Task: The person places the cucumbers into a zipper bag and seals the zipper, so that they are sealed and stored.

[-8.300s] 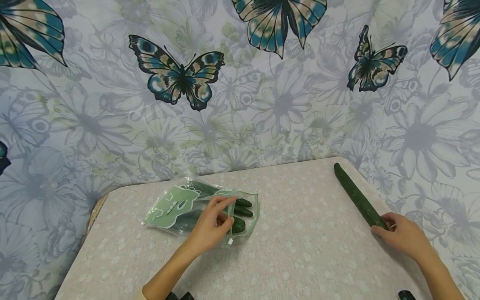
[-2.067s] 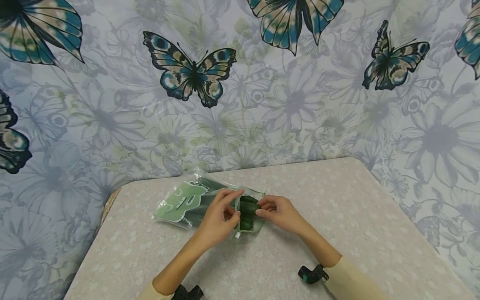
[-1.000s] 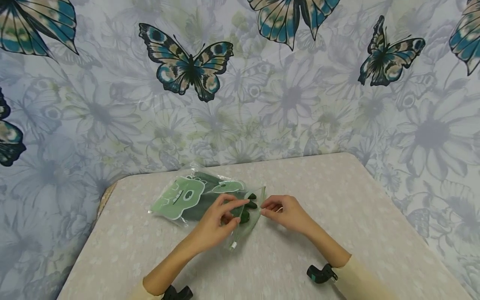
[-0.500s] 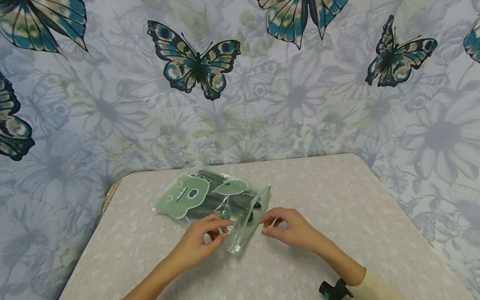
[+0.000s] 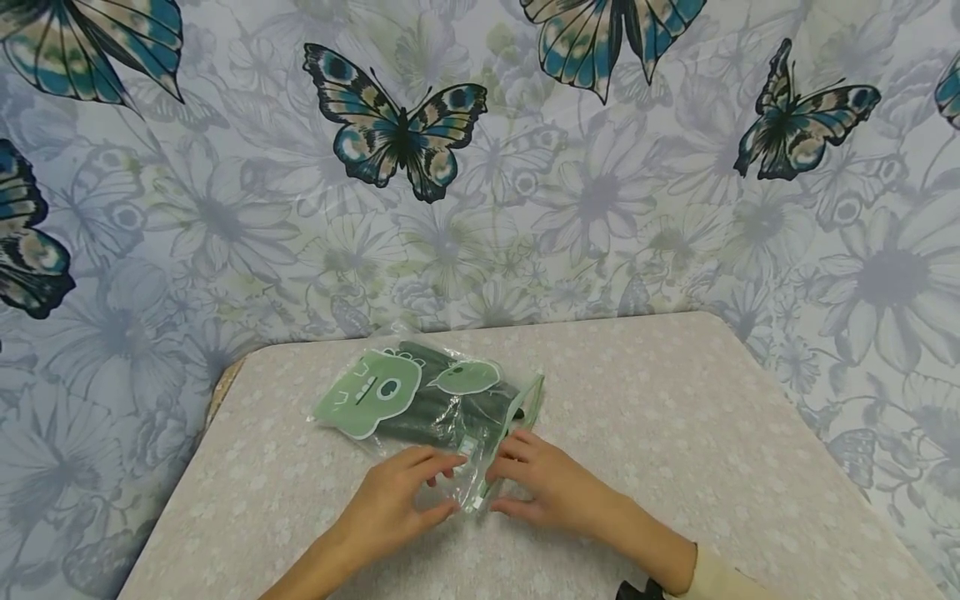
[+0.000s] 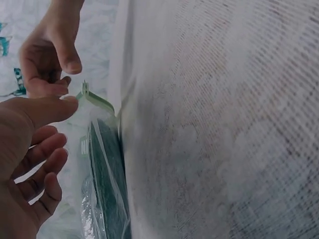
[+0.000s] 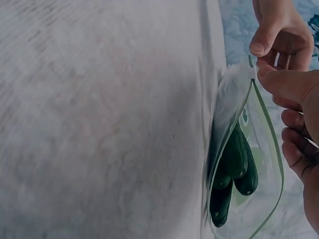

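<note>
A clear zip bag [image 5: 390, 396] with green cartoon prints lies on the table [image 5: 675, 433], with several dark cucumbers [image 5: 438, 410] inside. Its mouth faces right and gapes in the right wrist view, showing the cucumber ends [image 7: 234, 167]. My left hand [image 5: 444, 485] and right hand [image 5: 501, 483] meet at the bag's near corner, fingers curled on the zip edge. A small white slider [image 5: 466, 447] sits just beyond them. In the left wrist view my left thumb [image 6: 50, 107] touches the green zip strip [image 6: 94, 99], and the right hand [image 6: 50, 59] pinches its end.
The pale patterned tablecloth covers the table up to the wall, which carries a butterfly and flower print [image 5: 397, 133]. The table's left edge [image 5: 217, 392] and right edge [image 5: 787, 400] are close to the bag.
Both hands have slid toward me along the bag's mouth, from beside the cucumber ends to the near corner. The bag has stayed in place.
</note>
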A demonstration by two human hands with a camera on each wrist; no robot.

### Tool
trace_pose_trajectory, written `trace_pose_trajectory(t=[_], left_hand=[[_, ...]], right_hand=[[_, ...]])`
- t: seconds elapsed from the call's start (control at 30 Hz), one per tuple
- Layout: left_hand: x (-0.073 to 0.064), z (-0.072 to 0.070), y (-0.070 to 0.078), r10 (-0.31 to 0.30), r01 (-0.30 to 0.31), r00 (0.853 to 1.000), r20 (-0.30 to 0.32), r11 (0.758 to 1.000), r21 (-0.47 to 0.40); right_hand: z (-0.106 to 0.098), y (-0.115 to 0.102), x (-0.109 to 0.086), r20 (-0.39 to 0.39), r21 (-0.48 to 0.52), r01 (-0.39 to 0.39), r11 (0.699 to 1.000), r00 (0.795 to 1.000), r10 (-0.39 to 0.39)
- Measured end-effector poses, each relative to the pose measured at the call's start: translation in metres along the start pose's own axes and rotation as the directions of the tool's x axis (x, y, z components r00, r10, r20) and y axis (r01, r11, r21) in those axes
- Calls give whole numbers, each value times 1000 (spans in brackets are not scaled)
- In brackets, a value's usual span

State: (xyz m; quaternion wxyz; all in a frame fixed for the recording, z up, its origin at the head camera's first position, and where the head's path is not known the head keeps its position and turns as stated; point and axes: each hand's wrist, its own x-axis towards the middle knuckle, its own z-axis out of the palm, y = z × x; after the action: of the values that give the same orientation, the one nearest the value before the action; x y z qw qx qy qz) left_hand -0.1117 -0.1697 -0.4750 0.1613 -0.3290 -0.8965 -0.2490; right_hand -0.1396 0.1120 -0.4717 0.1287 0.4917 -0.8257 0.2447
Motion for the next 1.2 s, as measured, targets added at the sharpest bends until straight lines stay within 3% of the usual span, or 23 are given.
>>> trace_pose_trajectory(t=[0.07,0.17,0.3,0.47,0.8,0.93,1.2], left_hand=[[-1,2,0,2,-2,1000,12,999,34],[-1,6,-1,16,-18,1000,22,997,76],[-1,11,-3,87,-84,996,-21,990,109],[-1,13,-3,140,-131,986,-89,986,102],[-1,10,-4,89,-85,991,-103,996,35],[2,12,-3,94,-93,990,-106,996,11],[6,15,-3,98,-99,980,-175,995,0]], right_hand=[[4,-3,4,5,-108,63,992,998,-63],[11,-6,9,17,-261,135,956,991,-136],[17,-9,15,17,-356,171,919,984,-177],[19,-9,19,-36,-361,160,919,982,-185],[18,-1,19,-132,-372,162,914,965,-225],[16,-1,18,-157,-323,172,931,960,-232],[15,0,17,-197,-208,143,968,963,-184]])
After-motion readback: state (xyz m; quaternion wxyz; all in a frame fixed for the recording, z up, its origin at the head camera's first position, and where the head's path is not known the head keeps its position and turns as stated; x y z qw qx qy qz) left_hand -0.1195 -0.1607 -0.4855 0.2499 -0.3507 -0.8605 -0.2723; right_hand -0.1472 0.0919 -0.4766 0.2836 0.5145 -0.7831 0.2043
